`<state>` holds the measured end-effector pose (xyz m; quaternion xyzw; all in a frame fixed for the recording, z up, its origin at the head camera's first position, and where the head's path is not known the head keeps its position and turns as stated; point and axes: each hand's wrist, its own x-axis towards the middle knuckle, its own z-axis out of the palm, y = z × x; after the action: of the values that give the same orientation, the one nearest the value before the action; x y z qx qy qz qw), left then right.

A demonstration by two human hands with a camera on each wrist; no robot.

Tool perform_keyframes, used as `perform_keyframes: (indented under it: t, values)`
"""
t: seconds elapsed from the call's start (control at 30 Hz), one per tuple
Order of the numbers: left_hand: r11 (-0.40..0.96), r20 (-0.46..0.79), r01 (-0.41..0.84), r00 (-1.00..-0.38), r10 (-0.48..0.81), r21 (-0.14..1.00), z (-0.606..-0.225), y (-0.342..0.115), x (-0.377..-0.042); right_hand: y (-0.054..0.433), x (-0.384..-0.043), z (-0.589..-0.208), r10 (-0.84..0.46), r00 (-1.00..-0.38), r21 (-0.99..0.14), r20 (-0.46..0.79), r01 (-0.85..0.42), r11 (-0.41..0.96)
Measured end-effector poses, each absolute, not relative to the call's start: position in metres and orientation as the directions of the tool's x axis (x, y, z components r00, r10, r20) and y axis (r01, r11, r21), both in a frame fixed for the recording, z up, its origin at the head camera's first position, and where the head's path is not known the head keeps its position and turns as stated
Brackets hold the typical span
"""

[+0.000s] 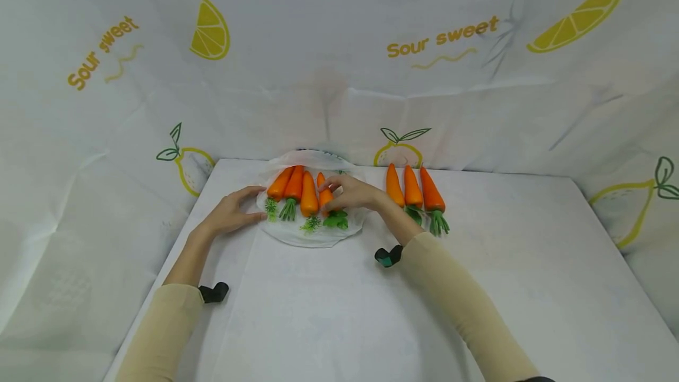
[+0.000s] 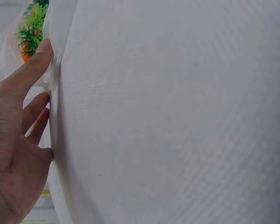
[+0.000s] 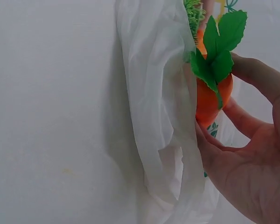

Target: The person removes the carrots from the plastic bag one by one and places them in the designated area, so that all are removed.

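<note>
The step in hand seems to be the handling of a flat-leaved carrot at the right end of a row on a white plastic bag, near the back edge of the tabletop, towards its back left corner. The right hand has its fingers curled round this carrot near the thick end, just above the green leaves, which point towards the front edge. Three neighbouring carrots lie beside it within the bag's outline; whether they rest on the bag or inside its mouth, I cannot tell. The left hand touches the bag on the side nearest the tabletop's left edge, fingers apart and clamped on nothing that shows, probably to steady the plastic. Three loose carrots lie to the right of the bag near the back edge, tips towards that edge. One moment does not settle whether the held carrot is being put down or picked up. If it is being put down, the next move calls for spreading the right fingers clear without dragging the plastic, then reaching for the nearest loose carrot while the left hand steadies the bag.
</note>
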<state>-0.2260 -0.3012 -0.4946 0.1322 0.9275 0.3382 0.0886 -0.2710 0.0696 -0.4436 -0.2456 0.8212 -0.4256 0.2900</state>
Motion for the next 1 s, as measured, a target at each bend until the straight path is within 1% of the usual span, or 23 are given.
perform_keyframes:
  t: [0.17, 0.47, 0.77, 1.0]
  values:
    - [0.736, -0.078, 0.187, -0.948, 0.309, 0.65, -0.494, -0.301, -0.226, 0.073, -0.268, -0.437, -0.662, -0.705, -0.843, -0.254, -0.174, 0.509]
    - [0.734, -0.078, 0.183, -0.949, 0.306, 0.654, -0.494, -0.301, -0.226, 0.076, -0.262, -0.423, -0.697, -0.692, -0.862, -0.189, -0.223, 0.455]
    - [0.737, -0.087, 0.173, -0.95, 0.3, 0.654, -0.494, -0.3, -0.226, 0.086, -0.251, -0.398, -0.664, -0.717, -0.853, -0.215, -0.193, 0.485]
    - [0.737, -0.086, 0.176, -0.95, 0.302, 0.652, -0.494, -0.301, -0.226, 0.1, -0.245, -0.383, -0.65, -0.742, -0.857, -0.165, -0.219, 0.467]
